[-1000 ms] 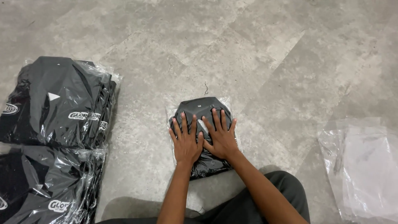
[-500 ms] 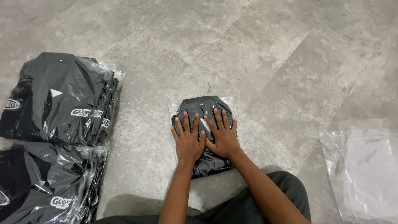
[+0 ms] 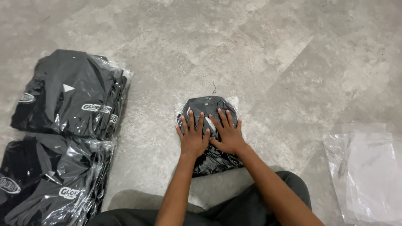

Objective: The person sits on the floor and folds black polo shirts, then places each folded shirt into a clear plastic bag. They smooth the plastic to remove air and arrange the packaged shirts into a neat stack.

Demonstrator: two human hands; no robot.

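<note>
Nothing moved — two hands (image 3: 211,134) still flat on one bagged garment (image 3: 209,109).

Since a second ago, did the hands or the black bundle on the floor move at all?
Hardly. Both hands, left hand and right hand, still press flat, fingers spread, on the bagged black garment; they slid only slightly along it. Nothing was picked up or let go. The stacks of bagged garments and the empty clear bags stayed put.

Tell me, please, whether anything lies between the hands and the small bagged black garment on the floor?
Nothing visible does: the left hand and right hand both lie flat on the small black garment in its clear plastic bag, touching it directly.
</note>
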